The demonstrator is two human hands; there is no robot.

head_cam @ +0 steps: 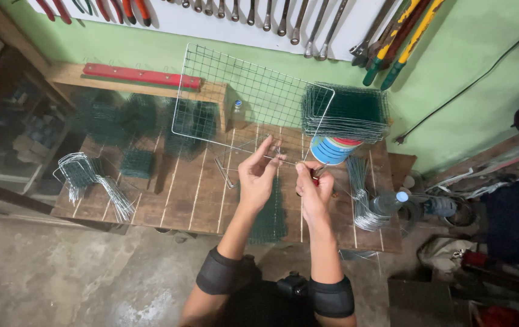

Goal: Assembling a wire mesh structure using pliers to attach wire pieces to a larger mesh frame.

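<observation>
Bench [199,200] brown wood, pale seams. Behind it, wall [465,91] light green. Mesh stack [345,112] dark green. Bar [141,76] red. Armbands [218,274] black.

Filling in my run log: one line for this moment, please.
left hand: pinching thin wire | right hand: gripping red-handled tool at wire | below: wooden workbench

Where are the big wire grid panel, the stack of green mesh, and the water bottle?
wire grid panel [235,91], head view, middle of grid
stack of green mesh [345,112], head view, top
water bottle [388,203], head view, body
</observation>
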